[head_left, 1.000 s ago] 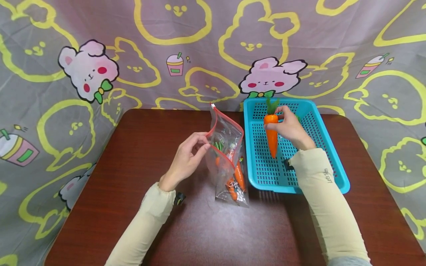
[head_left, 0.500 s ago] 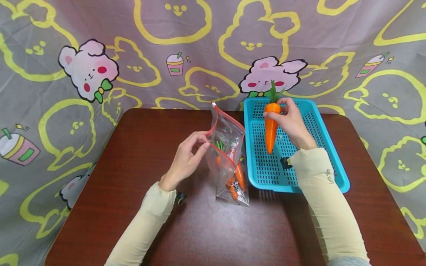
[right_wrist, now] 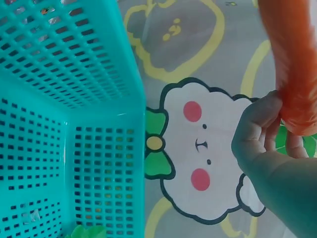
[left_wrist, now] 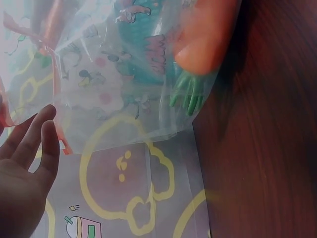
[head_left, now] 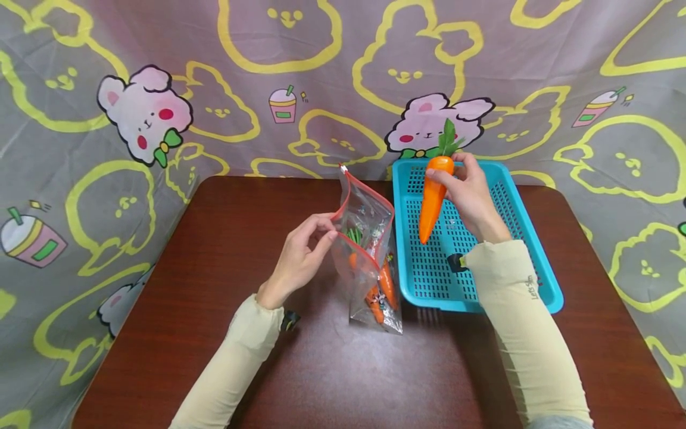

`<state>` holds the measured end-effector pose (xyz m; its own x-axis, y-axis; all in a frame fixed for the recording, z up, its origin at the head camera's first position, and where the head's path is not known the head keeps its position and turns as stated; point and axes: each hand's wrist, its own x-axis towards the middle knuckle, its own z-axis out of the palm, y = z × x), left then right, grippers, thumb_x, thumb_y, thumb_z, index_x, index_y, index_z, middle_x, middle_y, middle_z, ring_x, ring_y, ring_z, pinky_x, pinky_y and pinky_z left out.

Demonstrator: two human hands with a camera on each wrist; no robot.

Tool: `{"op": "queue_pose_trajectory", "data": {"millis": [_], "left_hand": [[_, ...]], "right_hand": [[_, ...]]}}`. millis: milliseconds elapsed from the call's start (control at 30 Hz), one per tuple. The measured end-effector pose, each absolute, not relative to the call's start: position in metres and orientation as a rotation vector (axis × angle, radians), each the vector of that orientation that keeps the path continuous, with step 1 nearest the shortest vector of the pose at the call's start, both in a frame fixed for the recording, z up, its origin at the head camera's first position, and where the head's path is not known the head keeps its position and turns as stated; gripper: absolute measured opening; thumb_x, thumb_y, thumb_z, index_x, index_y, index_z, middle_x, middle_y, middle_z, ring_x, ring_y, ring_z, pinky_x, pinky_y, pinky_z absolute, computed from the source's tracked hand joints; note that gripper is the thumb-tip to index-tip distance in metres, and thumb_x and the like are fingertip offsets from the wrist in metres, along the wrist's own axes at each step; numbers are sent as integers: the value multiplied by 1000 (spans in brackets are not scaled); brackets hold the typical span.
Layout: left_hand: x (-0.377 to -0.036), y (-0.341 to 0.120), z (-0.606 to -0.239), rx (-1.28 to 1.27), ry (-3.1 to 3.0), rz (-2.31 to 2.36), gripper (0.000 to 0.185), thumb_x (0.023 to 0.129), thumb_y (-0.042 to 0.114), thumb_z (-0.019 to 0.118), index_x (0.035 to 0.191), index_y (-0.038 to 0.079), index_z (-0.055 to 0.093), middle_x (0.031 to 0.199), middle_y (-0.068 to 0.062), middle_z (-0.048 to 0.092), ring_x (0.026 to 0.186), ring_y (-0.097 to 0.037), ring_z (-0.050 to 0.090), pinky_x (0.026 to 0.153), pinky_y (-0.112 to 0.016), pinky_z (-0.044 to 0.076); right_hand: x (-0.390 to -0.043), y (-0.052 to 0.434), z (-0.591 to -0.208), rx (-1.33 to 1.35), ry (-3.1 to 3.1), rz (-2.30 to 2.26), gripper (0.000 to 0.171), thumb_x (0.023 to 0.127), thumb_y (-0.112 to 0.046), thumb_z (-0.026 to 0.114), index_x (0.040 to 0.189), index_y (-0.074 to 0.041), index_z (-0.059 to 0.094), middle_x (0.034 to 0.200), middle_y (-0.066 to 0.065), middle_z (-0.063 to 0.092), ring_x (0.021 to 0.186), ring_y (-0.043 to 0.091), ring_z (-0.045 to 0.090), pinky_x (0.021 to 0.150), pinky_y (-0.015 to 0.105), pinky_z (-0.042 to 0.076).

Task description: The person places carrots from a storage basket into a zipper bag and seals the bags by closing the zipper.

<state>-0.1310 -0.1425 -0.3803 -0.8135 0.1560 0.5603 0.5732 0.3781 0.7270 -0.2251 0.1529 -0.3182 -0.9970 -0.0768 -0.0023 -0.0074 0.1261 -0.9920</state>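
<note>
Since a second ago the toy carrot [head_left: 432,195] has risen from low inside the basket [head_left: 527,238] to above its far rim, and now leans with its tip toward the bag. The right hand [head_left: 467,192] grips it near the leafy top, fingers curled round the thick end, and has lifted with it. The left hand [head_left: 300,256] has not shifted: its thumb and fingertips pinch the near lip of the zip bag [head_left: 368,253], keeping the mouth apart.

The carrot is smooth, glossy orange plastic, a long cone with a stiff green tuft at the head. The basket is turquoise plastic, rectangular, its floor and walls pierced with rows of small slots; something small and green lies in one corner in the right wrist view, probably more leaves, though too little shows to be sure. The bag is thin, clear film printed with small cartoon figures and edged with a red zip strip; it stands crumpled on the worktop [head_left: 225,238], just beside the basket's left wall. Inside lie more orange carrots [head_left: 384,285] with green tops, pressed against the film. The worktop is dark reddish-brown wood grain with rounded corners. Behind hangs a soft grey cloth [head_left: 225,71] printed with yellow outlines and pink rabbits.
</note>
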Motion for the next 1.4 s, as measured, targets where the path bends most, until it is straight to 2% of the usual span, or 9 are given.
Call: {"op": "queue_pose_trajectory", "data": {"millis": [133, 200, 467, 633, 833, 1100, 1400], "left_hand": [[-131, -142, -382, -646, -2239, -1401, 5, 92, 6, 63, 93, 3, 59, 118, -13, 67, 94, -17, 63, 64, -19, 46], [-131, -142, -382, -652, -2239, -1404, 5, 92, 6, 63, 93, 4, 59, 119, -13, 66, 93, -17, 63, 63, -19, 46], [-131, -142, -381, -642, -2255, -1419, 5, 91, 5, 64, 93, 5, 59, 119, -12, 66, 93, -15, 63, 64, -19, 48], [-130, -141, -381, -648, -2240, -1446, 5, 91, 5, 64, 94, 4, 60, 119, -13, 66, 82, -16, 63, 63, -19, 48], [-130, -140, -381, -644, -2241, -1443, 7, 91, 6, 64, 97, 3, 61, 118, -13, 66, 74, -19, 59, 62, -20, 48], [-131, -140, -382, -657, -2229, -1434, 8, 91, 6, 65, 97, 4, 61, 117, -13, 66, 76, -19, 60, 64, -20, 49], [-132, -139, -381, -666, -2227, -1417, 9, 90, 5, 65, 97, 4, 61, 117, -13, 66, 77, -15, 61, 64, -20, 50]], "right_hand": [[-223, 149, -316, -93, 2229, -2143, 45, 90, -30, 68, 121, -15, 40, 117, 6, 51, 103, 22, 55, 82, 21, 51], [-222, 148, -314, -99, 2215, -2162, 44, 90, -30, 68, 119, -15, 40, 116, 6, 52, 102, 22, 55, 80, 19, 52], [-218, 141, -307, -135, 2123, -2276, 42, 91, -26, 67, 119, -13, 39, 119, 9, 50, 106, 23, 54, 81, 20, 53], [-215, 135, -301, -149, 2069, -2351, 47, 89, -25, 69, 121, -13, 36, 123, 10, 51, 107, 24, 54, 81, 21, 54], [-211, 127, -297, -190, 2035, -2408, 43, 89, -20, 69, 117, -13, 37, 117, 10, 53, 102, 22, 56, 78, 21, 54], [-209, 115, -294, -271, 2066, -2427, 36, 88, -13, 69, 111, -10, 42, 110, 9, 49, 88, 18, 60, 73, 21, 55], [-208, 102, -296, -308, 2165, -2375, 35, 86, -14, 72, 108, -10, 45, 104, 8, 47, 76, 14, 63, 71, 21, 56]]}}
